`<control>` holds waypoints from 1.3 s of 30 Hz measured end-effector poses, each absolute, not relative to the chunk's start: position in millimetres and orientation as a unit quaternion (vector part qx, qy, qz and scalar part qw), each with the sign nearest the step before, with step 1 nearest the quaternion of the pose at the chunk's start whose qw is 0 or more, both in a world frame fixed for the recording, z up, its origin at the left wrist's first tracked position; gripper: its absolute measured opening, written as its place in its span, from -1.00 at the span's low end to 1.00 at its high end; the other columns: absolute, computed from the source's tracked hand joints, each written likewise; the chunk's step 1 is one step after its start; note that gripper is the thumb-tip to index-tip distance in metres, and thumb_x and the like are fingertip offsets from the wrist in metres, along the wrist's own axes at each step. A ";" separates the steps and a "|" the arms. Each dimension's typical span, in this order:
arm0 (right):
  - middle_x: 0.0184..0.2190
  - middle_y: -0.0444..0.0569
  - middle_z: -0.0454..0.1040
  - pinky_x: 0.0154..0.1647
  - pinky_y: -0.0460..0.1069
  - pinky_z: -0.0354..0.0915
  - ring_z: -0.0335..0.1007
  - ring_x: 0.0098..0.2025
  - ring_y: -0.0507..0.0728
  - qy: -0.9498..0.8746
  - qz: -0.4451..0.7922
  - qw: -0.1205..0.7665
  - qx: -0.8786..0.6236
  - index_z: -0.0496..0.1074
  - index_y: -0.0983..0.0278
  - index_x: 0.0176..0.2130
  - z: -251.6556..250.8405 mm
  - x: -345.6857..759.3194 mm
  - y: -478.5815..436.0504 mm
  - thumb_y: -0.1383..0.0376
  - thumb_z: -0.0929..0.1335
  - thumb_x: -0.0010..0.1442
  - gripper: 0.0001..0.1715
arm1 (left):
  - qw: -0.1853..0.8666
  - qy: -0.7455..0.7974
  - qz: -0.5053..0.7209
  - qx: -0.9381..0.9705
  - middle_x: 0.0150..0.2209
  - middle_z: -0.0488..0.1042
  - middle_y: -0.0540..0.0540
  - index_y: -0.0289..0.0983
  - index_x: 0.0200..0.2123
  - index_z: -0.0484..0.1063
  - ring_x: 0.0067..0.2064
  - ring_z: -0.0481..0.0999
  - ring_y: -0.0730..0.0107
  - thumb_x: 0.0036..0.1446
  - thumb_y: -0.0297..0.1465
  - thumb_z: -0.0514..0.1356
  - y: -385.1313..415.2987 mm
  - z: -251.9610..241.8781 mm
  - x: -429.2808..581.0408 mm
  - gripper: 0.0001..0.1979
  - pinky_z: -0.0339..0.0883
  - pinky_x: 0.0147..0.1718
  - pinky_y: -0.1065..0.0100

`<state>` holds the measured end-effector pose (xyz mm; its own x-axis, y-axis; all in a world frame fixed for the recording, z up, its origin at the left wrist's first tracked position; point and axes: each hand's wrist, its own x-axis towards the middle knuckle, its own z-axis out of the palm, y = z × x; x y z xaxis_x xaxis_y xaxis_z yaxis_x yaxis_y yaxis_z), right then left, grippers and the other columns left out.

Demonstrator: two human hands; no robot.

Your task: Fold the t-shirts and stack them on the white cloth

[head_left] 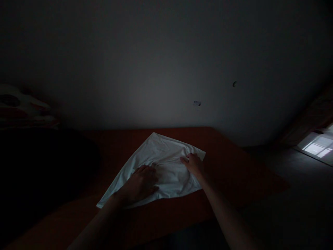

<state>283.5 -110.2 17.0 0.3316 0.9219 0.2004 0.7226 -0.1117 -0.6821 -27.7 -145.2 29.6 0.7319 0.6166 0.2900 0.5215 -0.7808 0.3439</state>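
A white cloth (166, 149) lies spread and wrinkled on the reddish-brown table (119, 142). One corner points toward the wall, and another reaches down to the lower left. My left hand (144, 182) rests palm down on the near left part of the cloth, its fingers stretched out. Near the right corner, my right hand (193, 164) presses on the fabric with thumb and fingers apart. Small creases run from under it. The cloth's kind is hard to make out in the dim light.
A large dark shape (47, 173) covers the left side of the table. Behind it stand white and red bags or packages (26, 107). The wall (145, 69) carries a small label (197, 103). At right, light falls through a window or doorway (318, 144) by the floor (275, 163).
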 end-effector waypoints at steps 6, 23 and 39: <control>-0.43 -0.02 0.57 -0.14 0.08 0.35 0.52 -0.25 0.23 -0.571 0.214 0.438 -0.660 0.48 0.21 -0.44 35.4 258.2 -83.2 0.10 0.44 0.09 -0.76 | 0.263 0.355 0.380 0.813 -0.11 0.61 -0.16 -0.20 -0.20 0.62 -0.09 0.58 0.20 0.34 -0.23 0.13 -141.9 39.0 -34.6 -0.72 0.44 -0.06 0.21; -0.39 -0.01 0.52 -0.27 0.02 0.33 0.47 -0.33 0.15 -0.837 0.133 0.195 -0.494 0.58 0.20 -0.41 78.5 246.5 -101.3 0.22 0.44 0.19 -0.85 | 0.129 0.482 0.479 0.722 0.15 0.48 -0.23 -0.20 0.07 0.47 0.20 0.42 0.01 0.22 -0.13 0.12 -116.9 28.6 -79.8 -0.57 0.25 0.21 -0.05; 0.11 0.14 0.53 0.13 0.20 0.32 0.42 0.16 0.35 -0.673 0.371 0.386 -0.510 0.49 0.16 0.13 71.6 197.5 -101.1 -0.25 0.38 0.13 -0.22 | 0.350 0.535 0.673 0.372 -0.50 0.44 -0.03 -0.27 -0.41 0.46 -0.48 0.41 0.34 0.06 0.12 0.13 -120.9 53.1 -73.4 -0.48 0.34 -0.49 0.35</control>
